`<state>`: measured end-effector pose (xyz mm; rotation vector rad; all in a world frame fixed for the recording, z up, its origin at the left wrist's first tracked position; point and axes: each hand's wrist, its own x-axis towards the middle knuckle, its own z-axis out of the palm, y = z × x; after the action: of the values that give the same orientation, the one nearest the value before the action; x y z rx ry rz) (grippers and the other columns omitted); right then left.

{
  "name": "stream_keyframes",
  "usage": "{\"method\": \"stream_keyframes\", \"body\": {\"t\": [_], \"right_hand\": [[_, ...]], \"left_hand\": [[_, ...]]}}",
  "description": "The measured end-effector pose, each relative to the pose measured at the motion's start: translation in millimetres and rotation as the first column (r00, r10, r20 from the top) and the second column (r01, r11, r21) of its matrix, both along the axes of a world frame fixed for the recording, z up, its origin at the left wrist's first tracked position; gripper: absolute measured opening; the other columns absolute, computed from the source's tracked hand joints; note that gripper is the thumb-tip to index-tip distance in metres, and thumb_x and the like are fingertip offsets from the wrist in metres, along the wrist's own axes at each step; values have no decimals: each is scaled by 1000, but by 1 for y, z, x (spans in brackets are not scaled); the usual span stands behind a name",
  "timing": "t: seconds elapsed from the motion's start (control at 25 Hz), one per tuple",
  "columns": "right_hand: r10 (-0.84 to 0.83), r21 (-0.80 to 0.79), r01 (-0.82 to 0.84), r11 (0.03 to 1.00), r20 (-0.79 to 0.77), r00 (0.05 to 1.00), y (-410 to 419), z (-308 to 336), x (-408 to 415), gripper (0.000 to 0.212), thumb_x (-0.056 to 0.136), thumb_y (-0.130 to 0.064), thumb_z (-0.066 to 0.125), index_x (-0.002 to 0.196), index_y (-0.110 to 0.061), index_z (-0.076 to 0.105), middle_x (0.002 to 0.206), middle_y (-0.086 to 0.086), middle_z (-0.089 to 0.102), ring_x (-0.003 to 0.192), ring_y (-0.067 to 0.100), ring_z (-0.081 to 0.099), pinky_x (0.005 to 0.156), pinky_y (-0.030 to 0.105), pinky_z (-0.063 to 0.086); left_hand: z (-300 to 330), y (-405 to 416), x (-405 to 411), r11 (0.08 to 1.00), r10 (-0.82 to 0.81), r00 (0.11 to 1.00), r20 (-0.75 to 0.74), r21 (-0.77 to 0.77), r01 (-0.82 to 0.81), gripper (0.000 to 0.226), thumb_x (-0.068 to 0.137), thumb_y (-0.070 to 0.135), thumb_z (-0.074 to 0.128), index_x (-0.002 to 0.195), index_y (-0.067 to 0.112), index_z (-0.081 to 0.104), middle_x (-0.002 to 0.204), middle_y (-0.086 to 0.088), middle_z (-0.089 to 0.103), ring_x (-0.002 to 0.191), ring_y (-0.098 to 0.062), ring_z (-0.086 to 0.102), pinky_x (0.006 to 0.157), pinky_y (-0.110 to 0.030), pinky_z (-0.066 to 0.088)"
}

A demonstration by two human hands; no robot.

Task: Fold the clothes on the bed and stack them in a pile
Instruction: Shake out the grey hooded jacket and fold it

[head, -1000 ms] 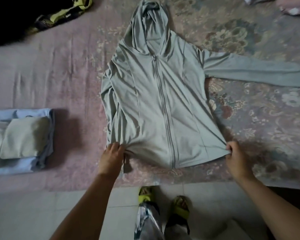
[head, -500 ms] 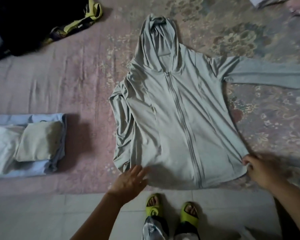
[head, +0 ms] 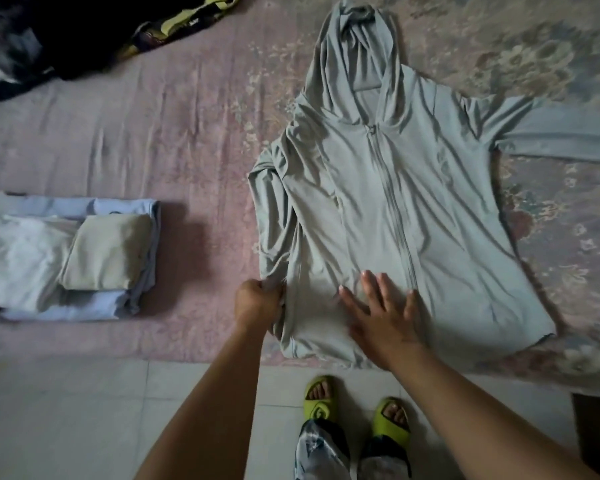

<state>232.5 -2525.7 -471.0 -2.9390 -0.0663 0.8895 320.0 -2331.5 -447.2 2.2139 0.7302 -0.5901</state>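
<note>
On the bed (head: pixel 187 133), close to its near edge, I have the grey hooded jacket (head: pixel 430 209) lying face up with the zip closed, hood pointing away from me. My left hand (head: pixel 258 301) pinches the bunched fabric at the jacket's left hem corner, and my right hand (head: pixel 383 315) lies flat with fingers spread on the lower front, just left of the zip. I judge the cloth thin, light and slippery, so it will crease and slide unless pinned; seams, hem corners and shoulders look like the best places to grip. One sleeve (head: pixel 561 143) runs out past the right frame edge. Bare sheet lies between the jacket and the folded pile (head: pixel 84 258) on my left, with dark unfolded clothes (head: pixel 84 26) far back.
</note>
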Motion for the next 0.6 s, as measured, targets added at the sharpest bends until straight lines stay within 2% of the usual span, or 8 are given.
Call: {"method": "stream_keyframes", "body": {"t": [0.04,0.16,0.24,0.32,0.36,0.48,0.52,0.6], "right_hand": [[-21,10,22,1000,-25,999,3,4,1,66,96,-44,37,150,-36,1,158,11,-16,144,36,-14,106,69,0],[-116,138,90,986,194,974,17,12,10,45,82,-33,52,124,-19,60,139,23,47,125,46,47,91,64,41],[-309,423,200,884,208,928,37,26,30,39,91,-28,43,119,-10,63,131,19,56,116,38,57,90,46,50],[-544,592,504,629,-128,829,69,50,64,35,98,-25,45,127,-10,57,133,13,55,122,27,53,97,29,40],[-632,607,657,447,-306,712,87,62,85,32,98,-27,47,122,-11,60,129,12,59,118,25,54,95,27,39],[-614,522,821,-232,-733,293,133,83,150,23,96,-39,49,98,-22,64,107,2,67,96,14,61,80,31,46],[-557,454,811,-369,-806,198,148,86,170,22,95,-41,50,98,-23,62,98,-2,66,89,12,61,73,30,48],[-498,395,777,-490,-858,122,176,88,204,24,92,-41,56,93,-18,59,84,2,62,77,15,60,66,31,49]], "left_hand": [[3,2,1,1000,1,1000,5,22,-1,26,84,21,63,63,9,54,53,0,52,48,-11,47,45,-22,36],[23,22,11,997,82,980,181,-23,-79,20,77,6,61,61,6,48,58,-4,44,56,-15,39,53,-30,31],[42,42,19,997,73,953,296,-49,-61,29,75,1,62,54,8,43,59,-4,40,54,-11,35,52,-31,27],[61,59,25,1000,-9,924,383,26,-1,37,74,-4,62,54,13,36,68,-1,39,56,-11,35,56,-28,25],[69,70,29,998,-60,900,432,58,38,41,72,-7,65,55,14,34,72,-2,38,58,-13,35,57,-26,27],[87,106,38,930,-362,734,575,170,325,33,64,-18,68,59,5,44,77,-7,44,61,-22,43,53,-28,40],[94,124,46,871,-481,642,597,240,429,29,61,-21,63,62,3,48,78,-9,48,61,-24,45,51,-33,42],[112,155,72,729,-641,420,642,341,593,28,57,-19,51,68,7,49,79,-10,54,65,-23,46,52,-33,40]]}}
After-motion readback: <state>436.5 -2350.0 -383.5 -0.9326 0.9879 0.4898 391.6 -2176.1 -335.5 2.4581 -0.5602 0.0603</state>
